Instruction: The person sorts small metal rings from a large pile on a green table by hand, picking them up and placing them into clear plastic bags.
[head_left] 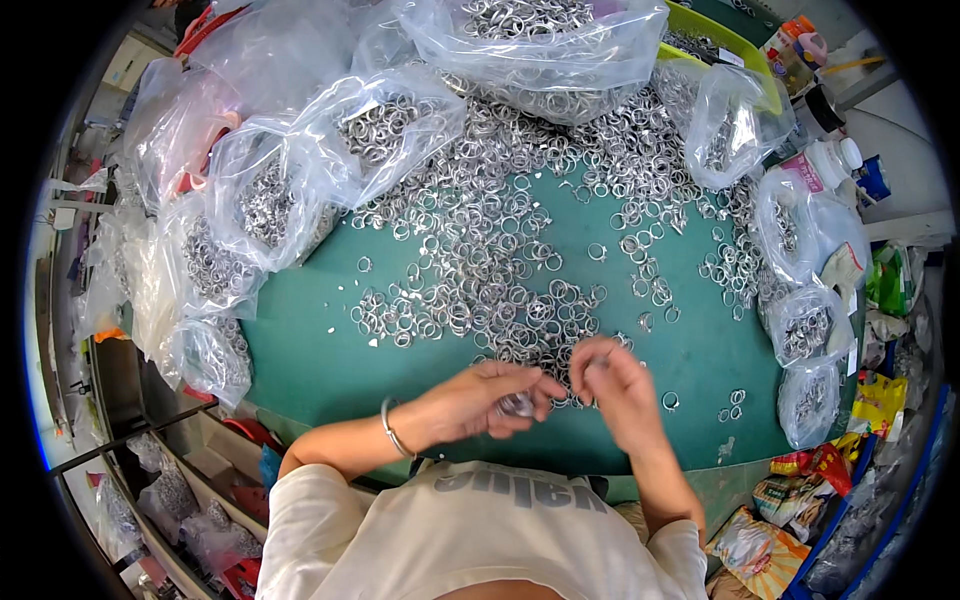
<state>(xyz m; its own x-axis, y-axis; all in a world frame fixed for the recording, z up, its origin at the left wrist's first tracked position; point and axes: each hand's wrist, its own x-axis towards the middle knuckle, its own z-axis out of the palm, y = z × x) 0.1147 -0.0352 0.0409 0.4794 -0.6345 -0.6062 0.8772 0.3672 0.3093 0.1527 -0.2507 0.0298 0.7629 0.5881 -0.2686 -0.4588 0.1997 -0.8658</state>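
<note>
A heap of silver-coloured metal rings spreads over the green tabletop, reaching down to my hands at the near edge. My left hand has its fingers curled round a few rings, which show between thumb and fingers. Just right of it, over the near end of the heap, my right hand is closed with bent fingers. Something small and greyish is at its fingertips, too blurred to name. The two hands are close together but apart. A metal bangle circles my left wrist.
Clear plastic bags of rings line the left and far sides, with a large one at the back. More small bags stand along the right edge, near white bottles. A yellow-green tray sits far right. Open drawers lie lower left.
</note>
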